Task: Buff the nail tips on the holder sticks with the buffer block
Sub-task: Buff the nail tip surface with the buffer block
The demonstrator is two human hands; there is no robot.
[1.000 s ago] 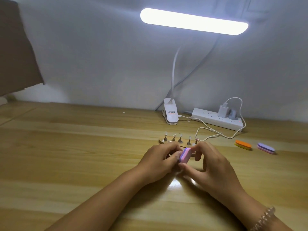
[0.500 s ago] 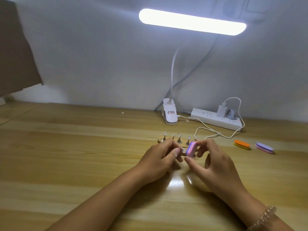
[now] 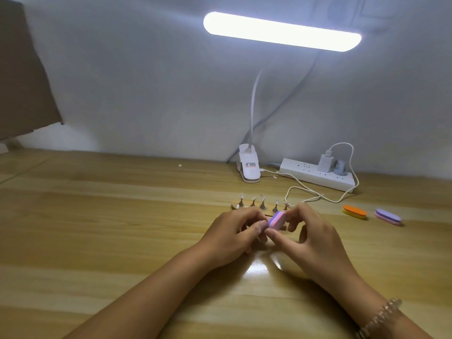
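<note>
Mid-buff: block against a tip held in front of the stand

R hand (image 3: 315, 243) pinches the pink/purple buffer block (image 3: 350, 220) btwn thumb & fingers; L hand (image 3: 234, 237) is closed w/ fingers curled, prob. on a holder stick, but stick & tip are hidden so can't tell. Other holder sticks (image 3: 263, 204) stand in a row on the desk (image 3: 97, 228) just behind the hands. Next, I'd judge: short light strokes, steady L hand, then swap sticks

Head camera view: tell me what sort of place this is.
Probably a home desk set up for nail craft. A wooden tabletop against a plain wall carries a clip-on lamp, a power strip, and a row of nail tips on holder sticks.
</note>
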